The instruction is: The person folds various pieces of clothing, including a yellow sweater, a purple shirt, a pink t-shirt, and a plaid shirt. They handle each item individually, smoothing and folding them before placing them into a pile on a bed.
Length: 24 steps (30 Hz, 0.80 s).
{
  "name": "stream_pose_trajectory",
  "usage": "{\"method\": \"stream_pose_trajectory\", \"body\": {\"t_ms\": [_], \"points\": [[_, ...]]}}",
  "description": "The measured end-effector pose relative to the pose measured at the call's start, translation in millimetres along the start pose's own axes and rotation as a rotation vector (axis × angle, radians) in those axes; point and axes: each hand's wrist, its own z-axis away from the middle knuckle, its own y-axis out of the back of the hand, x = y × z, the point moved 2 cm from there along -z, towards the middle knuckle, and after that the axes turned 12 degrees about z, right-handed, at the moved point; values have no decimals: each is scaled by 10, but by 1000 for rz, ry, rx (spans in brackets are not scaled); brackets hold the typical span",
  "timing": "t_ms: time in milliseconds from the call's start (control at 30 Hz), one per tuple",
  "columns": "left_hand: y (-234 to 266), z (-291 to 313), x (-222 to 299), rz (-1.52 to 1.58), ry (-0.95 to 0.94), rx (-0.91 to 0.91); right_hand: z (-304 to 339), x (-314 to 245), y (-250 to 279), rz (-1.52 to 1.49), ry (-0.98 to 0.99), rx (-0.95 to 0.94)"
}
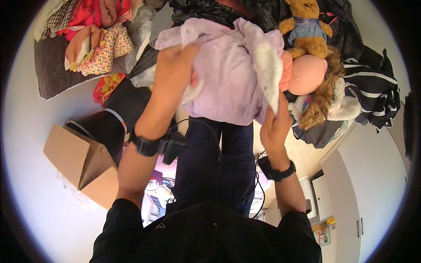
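Note:
A lilac fleece garment [223, 70] with white fuzzy edging is spread out in front of me, its lower part hanging before my dark trousers. At its left side my left hand [173, 65] is closed on the cloth, with white lining showing beside the curled fingers; their tips are partly hidden. My right hand [275, 127] pinches the pointed tip of a white fuzzy flap [268, 72] on the garment's right side. Dark bands with small devices sit on both wrists.
Folded clothes [103, 46] lie on a dark padded surface at far left. To the right are a teddy bear [307, 26], a pink round plush [309, 74], brown fur trim [320, 103] and a black-and-white striped garment [372, 87]. An open cardboard box [81, 158] stands lower left.

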Motion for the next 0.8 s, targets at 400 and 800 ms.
{"method": "stream_pose_trajectory", "body": {"t_ms": [400,800], "points": [[-338,-119,-631,-733,-749,119,-3,337,-311,293,-94,2],[378,209,-1262,-816,-696,257,-1065,182,-444,500,104,-242]]}}
